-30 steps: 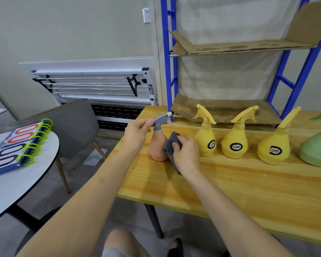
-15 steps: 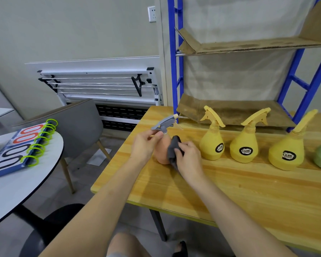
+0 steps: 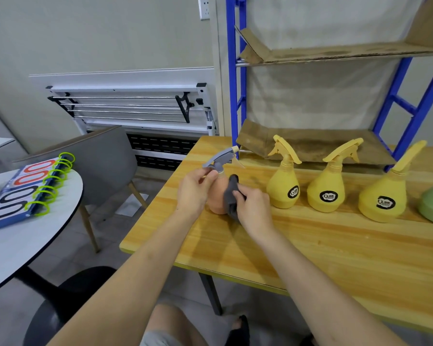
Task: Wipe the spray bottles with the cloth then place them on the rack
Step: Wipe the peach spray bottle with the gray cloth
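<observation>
I see orange spray bottle (image 3: 216, 196) upright on tabletop (image 3: 310, 245), long axis vertical, grey nozzle pointing right toward blue rack (image 3: 233, 71). Left hand (image 3: 194, 189) pinches its neck; right hand (image 3: 254, 208) presses grey cloth (image 3: 230, 196) against bottle's side.

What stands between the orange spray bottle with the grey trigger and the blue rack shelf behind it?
Nothing visible does. The orange spray bottle, held by the left hand and wiped with the grey cloth in the right hand, has bare wooden table behind it up to the cardboard-lined lower shelf. The yellow spray bottles stand to the right.
</observation>
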{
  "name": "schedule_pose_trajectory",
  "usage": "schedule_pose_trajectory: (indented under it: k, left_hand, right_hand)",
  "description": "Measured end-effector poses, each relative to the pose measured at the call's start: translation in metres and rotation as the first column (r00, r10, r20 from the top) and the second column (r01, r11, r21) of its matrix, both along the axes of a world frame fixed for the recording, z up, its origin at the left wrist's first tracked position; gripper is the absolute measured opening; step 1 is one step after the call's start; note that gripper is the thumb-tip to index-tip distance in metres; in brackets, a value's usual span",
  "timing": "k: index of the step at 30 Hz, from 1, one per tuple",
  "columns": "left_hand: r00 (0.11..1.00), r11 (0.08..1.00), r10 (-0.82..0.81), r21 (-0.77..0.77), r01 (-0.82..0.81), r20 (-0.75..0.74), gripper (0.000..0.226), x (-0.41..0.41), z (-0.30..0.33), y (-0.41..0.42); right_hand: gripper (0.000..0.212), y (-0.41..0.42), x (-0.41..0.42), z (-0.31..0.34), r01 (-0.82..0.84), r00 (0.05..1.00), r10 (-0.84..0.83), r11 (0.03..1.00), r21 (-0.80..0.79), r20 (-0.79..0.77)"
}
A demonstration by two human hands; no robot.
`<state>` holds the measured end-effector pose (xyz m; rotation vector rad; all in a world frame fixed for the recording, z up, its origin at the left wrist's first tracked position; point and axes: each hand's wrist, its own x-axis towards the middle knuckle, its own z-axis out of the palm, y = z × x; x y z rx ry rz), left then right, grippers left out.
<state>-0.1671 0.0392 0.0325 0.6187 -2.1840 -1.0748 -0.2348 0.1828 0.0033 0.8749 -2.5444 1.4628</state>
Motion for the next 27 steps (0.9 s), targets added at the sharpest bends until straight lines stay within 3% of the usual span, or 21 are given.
schedule_pose_trajectory:
  k: [4,12,16,20,22,27]
  left_hand:
    - [0.997,0.995,0.071,-0.073,-0.070,0.014,0.029,-0.007,-0.005,0.007]
    - [0.998,0.994,-0.042,-0.099,0.046,0.046,0.025,-0.003,-0.004,-0.004]
    - [0.996,0.997,-0.054,-0.057,0.058,0.064,0.036,0.000,-0.002,-0.007]
    - [0.995,0.996,-0.080,-0.036,0.082,0.054,0.044,0.001,-0.001,-0.009]
    - [0.995,0.995,-0.084,-0.040,0.086,0.048,0.044,0.001,-0.001,-0.009]
    - [0.990,0.989,-0.140,0.040,0.140,-0.012,0.038,0.003,-0.006,-0.008]
  right_hand:
    - [0.029,0.009,-0.003,-0.014,0.018,0.997,-0.025,0.995,0.096,0.078]
    - [0.030,-0.009,0.019,0.015,-0.066,0.996,0.079,0.951,-0.301,0.031]
    - [0.023,0.000,0.013,-0.008,-0.007,1.000,0.007,0.993,-0.119,0.005]
    - [0.019,0.007,-0.005,-0.018,-0.012,0.996,0.012,1.000,0.005,0.086]
    - [0.019,0.007,-0.006,-0.014,-0.034,0.995,0.035,0.999,-0.016,0.097]
    - [0.017,-0.001,-0.010,0.009,-0.158,0.970,0.196,0.958,-0.240,0.144]
